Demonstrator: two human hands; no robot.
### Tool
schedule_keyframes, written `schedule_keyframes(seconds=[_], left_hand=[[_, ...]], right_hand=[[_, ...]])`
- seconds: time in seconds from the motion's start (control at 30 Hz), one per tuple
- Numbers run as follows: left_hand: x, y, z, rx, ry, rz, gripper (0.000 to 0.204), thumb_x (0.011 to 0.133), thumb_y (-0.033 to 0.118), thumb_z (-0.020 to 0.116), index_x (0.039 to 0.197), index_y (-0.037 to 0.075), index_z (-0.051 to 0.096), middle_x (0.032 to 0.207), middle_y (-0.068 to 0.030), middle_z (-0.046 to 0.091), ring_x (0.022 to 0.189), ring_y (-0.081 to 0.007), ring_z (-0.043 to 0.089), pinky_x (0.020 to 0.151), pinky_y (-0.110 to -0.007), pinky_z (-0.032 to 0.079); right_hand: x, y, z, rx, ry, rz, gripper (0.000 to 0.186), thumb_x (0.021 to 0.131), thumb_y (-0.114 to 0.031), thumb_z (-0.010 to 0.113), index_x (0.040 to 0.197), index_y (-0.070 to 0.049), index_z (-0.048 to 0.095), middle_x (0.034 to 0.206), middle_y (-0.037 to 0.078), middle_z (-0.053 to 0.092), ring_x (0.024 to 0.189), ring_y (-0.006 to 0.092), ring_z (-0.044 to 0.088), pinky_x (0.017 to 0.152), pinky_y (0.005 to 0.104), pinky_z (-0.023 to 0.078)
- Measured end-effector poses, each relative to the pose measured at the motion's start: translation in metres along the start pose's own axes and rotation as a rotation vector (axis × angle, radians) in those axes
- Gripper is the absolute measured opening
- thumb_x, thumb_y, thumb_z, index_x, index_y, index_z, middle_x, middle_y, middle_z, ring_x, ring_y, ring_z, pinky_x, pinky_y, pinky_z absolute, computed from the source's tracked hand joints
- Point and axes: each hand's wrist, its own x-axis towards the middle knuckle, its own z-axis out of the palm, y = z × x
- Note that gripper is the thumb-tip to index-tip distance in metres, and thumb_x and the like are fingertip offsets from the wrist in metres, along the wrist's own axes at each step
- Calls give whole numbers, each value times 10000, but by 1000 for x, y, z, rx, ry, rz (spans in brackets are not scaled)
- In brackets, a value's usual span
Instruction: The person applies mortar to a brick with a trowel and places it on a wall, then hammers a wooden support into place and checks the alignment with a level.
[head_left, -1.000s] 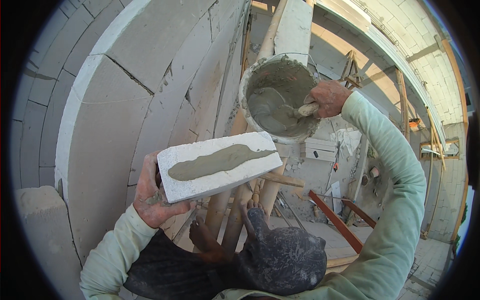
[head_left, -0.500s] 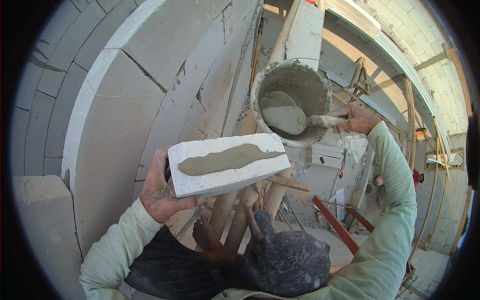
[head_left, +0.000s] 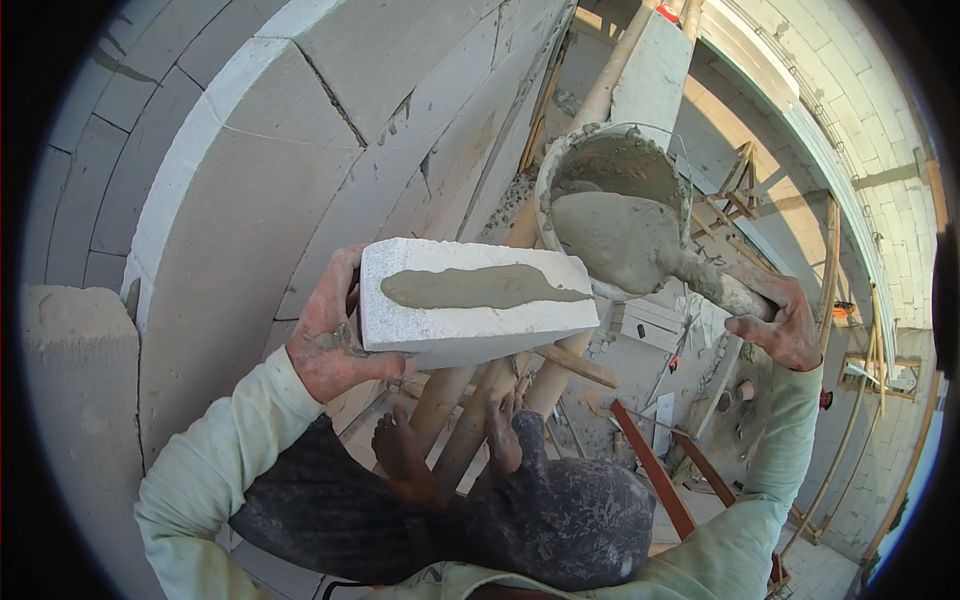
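Observation:
My left hand grips the end of a white block, held out level, with a long streak of grey mortar along its upper face. My right hand is closed on the handle of a mortar-coated trowel. The trowel's blade carries a broad load of wet grey mortar at the near rim of a bucket, just beyond the block's right end. The bucket's bottom is hidden behind that load.
A block wall rises at my left, a string across it. My bare feet rest on poles high above a littered floor. A plank lies beyond the bucket. Red beams and leaning poles stand at the right, a person behind.
The trowel has risen out of the bucket's depth loaded with mortar, and my right hand has moved rightward and down. My left hand and the block have shifted slightly up and right in view.

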Motion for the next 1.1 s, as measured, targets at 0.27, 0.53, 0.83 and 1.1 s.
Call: schedule_keyframes(seconds=[0.27, 0.53, 0.83, 1.1], left_hand=[[-1, -9, -2, -115, -9, 0, 911, 568, 125, 827, 1321, 51, 320, 1239, -104, 441, 1228, -228, 403, 1077, -365, 297], [-10, -9, -9, -125, -9, -33, 870, 569, 51, 804, 1305, 50, 340, 1247, -96, 438, 1231, -220, 398, 1090, -365, 290], [-21, -18, -17, -176, 3, -79, 868, 559, 12, 798, 1299, 59, 345, 1222, -76, 459, 1209, -199, 416, 1078, -349, 294], [-24, -22, -21, -90, 8, -57, 870, 562, 59, 807, 1300, 52, 345, 1226, -82, 462, 1208, -203, 422, 1068, -336, 303]], right_hand=[[-4, -73, 57, -668, 287, -637, 677, 501, -91, 709, 1174, -132, 649, 791, 45, 537, 659, 221, 517, 585, 347, 391], [-8, -61, 81, -740, 368, -670, 698, 469, -85, 674, 1163, -146, 643, 824, 56, 529, 684, 229, 520, 601, 362, 394], [-30, -44, 74, -708, 369, -543, 694, 465, -79, 663, 1155, -144, 642, 808, 57, 523, 698, 230, 521, 611, 362, 398], [-32, -42, 69, -753, 424, -538, 691, 464, -84, 659, 1153, -135, 644, 809, 65, 524, 712, 233, 527, 614, 359, 395]])
